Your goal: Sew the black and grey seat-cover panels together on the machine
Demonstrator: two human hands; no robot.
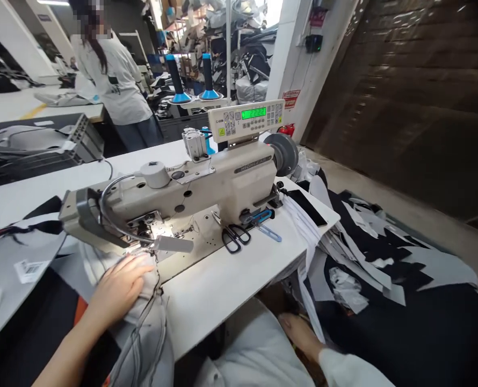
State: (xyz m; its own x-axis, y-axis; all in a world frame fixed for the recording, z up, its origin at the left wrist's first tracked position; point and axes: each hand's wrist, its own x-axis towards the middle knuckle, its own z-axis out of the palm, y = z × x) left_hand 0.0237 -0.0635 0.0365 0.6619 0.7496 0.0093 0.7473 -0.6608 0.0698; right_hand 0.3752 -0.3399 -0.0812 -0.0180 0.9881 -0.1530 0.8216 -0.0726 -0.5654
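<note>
Our left hand (120, 285) lies palm down, fingers extended and close together, pointing away from us, wrist low and nearly straight. Left forearm (67, 352) bare, angling in from the bottom-left corner. Our right hand (299, 336) sits lower, near the bottom edge, slightly blurred, grip hard to tell. White sleeve (343, 371) covers the right arm, reaching in from bottom right. Hands well apart.

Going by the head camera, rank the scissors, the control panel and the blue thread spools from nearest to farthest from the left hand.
From the left hand:
1. The scissors, on the white table, in front of the sewing machine.
2. The control panel, on top of the machine.
3. The blue thread spools, on a stand behind the machine.
</note>
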